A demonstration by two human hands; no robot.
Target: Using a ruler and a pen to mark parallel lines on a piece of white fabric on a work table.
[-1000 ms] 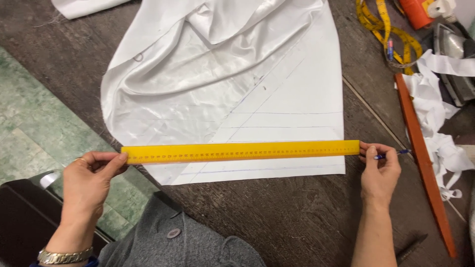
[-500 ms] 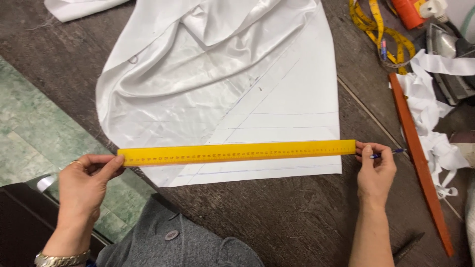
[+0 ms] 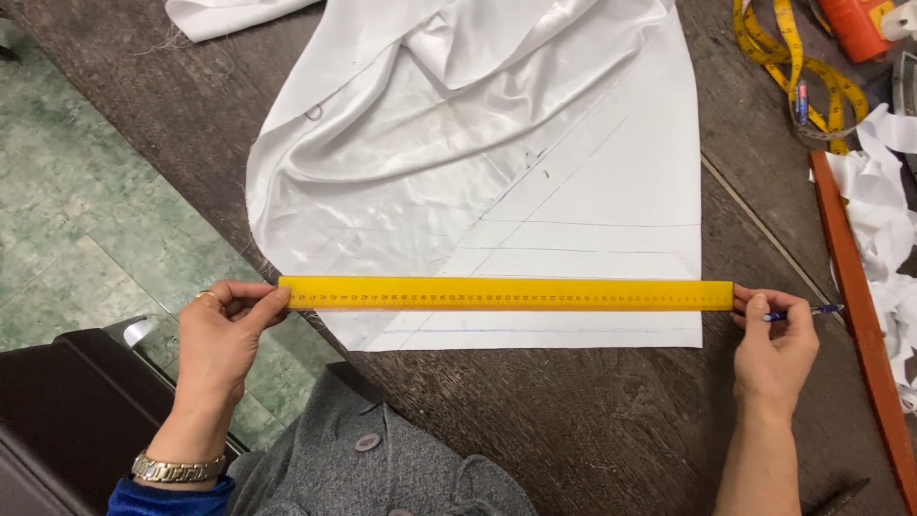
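1. Head view showed the dark wood-grain counter (image 3: pixel 592 430) filling most of the frame, with green tiled floor (image 3: pixel 86 220) off its left edge.
2. A white satin cloth (image 3: pixel 497 162) lay spread on the counter, rumpled at its upper left and flat at the lower right, where thin pen lines ran across it.
3. A long yellow ruler (image 3: pixel 506 294) lay level across the lower part of the cloth, touching it, its left end past the cloth's edge and its right end just beyond the cloth's right border.
4. A long orange strip (image 3: pixel 860 325) ran down the right side of the counter, with white fabric scraps (image 3: pixel 888 210) beside it.
5. A yellow tape measure (image 3: pixel 807 76) lay coiled at the upper right, well apart from the ruler.
6. The left hand (image 3: pixel 224 334), with a ring and a metal wristwatch (image 3: pixel 177 468), pinched the ruler's left end between thumb and fingers.
7. The right hand (image 3: pixel 776 346) was closed on the ruler's right end and also held a blue pen (image 3: pixel 807 311), whose tip pointed right.
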